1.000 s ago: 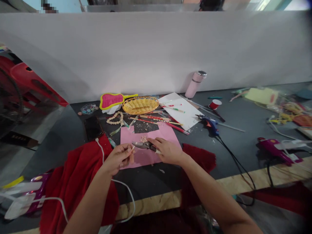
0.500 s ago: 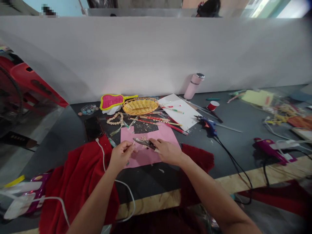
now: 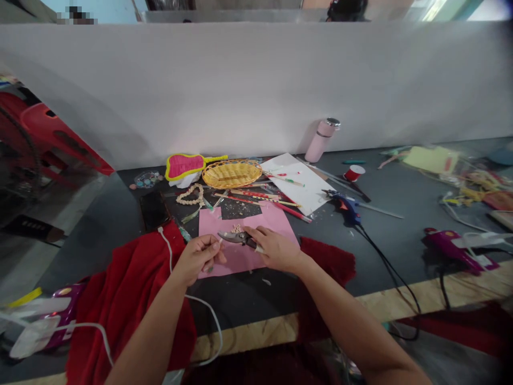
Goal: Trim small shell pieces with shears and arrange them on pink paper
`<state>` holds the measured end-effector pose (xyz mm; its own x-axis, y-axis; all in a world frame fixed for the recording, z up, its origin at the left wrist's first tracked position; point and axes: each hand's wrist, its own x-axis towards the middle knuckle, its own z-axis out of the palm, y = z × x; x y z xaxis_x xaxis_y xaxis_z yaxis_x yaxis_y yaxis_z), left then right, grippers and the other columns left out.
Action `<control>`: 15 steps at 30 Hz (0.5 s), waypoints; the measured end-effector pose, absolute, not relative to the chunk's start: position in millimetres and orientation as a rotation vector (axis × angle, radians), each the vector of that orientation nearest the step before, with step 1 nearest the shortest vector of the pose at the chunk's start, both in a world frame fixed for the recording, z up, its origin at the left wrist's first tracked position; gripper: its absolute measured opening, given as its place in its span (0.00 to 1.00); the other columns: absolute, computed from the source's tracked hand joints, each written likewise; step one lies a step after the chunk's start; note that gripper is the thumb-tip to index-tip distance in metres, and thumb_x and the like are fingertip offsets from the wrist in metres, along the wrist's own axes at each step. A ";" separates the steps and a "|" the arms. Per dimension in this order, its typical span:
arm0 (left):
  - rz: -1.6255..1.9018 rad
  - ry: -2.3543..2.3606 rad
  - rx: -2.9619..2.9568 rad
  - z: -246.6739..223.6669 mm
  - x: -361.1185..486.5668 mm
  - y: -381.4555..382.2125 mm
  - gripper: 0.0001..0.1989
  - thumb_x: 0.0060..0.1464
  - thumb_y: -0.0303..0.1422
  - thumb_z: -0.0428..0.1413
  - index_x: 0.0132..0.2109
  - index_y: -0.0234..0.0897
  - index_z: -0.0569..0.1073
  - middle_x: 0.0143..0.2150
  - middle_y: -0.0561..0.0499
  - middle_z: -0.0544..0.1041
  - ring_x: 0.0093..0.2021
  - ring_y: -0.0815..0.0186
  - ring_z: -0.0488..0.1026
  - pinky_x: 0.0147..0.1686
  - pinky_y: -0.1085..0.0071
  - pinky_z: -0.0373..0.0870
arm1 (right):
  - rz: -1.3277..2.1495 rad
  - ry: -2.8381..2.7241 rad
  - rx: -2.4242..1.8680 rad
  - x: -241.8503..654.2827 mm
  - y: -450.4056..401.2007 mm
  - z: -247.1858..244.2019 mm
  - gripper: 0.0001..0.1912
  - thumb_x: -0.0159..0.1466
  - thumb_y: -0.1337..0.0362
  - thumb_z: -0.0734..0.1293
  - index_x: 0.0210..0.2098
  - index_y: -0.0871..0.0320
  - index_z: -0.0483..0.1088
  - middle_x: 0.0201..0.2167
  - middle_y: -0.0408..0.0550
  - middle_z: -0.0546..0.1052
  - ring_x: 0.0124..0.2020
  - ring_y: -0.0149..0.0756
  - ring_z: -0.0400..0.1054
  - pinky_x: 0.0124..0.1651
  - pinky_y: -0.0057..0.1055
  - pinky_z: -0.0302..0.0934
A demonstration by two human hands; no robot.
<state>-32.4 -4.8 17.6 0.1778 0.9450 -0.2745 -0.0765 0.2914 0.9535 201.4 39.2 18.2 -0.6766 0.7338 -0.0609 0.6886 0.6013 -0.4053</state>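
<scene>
My right hand (image 3: 272, 247) is closed around the handles of a pair of pruning shears (image 3: 234, 237), their dark jaws pointing left. Between the thumb and fingers of my left hand (image 3: 202, 258) is a thin pale stick (image 3: 220, 241); its upper end meets the tip of the shears and most of it is hidden by the fingers. Both hands are over a sheet of pink paper (image 3: 240, 261). Small pale cut pieces (image 3: 236, 228) lie in a little heap on the paper, just behind the jaws.
Behind the paper lie printed chopsticks (image 3: 256, 195), a wicker basket (image 3: 232, 175), a heart-shaped bead piece (image 3: 190, 195) and a pink hand mirror shape (image 3: 184, 167). A blue glue gun (image 3: 347, 208) trails its cord at right; a pink flask (image 3: 321, 140) stands behind. Red cloth (image 3: 132, 299) covers the left front.
The view has shifted slightly. My left hand has turned a little, its lower fingers now further out under the stick. The shears stay at the stick's end.
</scene>
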 end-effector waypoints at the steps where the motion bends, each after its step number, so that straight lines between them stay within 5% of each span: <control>1: 0.922 1.137 0.981 18.2 -32.5 -4.9 0.16 0.48 0.43 0.59 0.29 0.33 0.67 0.22 0.49 0.76 0.11 0.80 0.52 0.12 0.80 0.45 | 0.613 -2.712 -1.205 201.0 39.1 18.1 0.30 0.64 0.65 0.58 0.64 0.55 0.46 0.47 0.53 0.68 0.45 0.39 0.65 0.47 0.33 0.58; 15: 1.004 1.180 0.981 13.3 -30.7 -4.9 0.16 0.49 0.43 0.58 0.29 0.32 0.68 0.21 0.50 0.75 0.11 0.80 0.51 0.12 0.80 0.45 | 0.659 -2.768 -1.226 199.0 35.0 18.2 0.30 0.62 0.69 0.57 0.63 0.57 0.47 0.46 0.55 0.71 0.41 0.40 0.69 0.42 0.32 0.59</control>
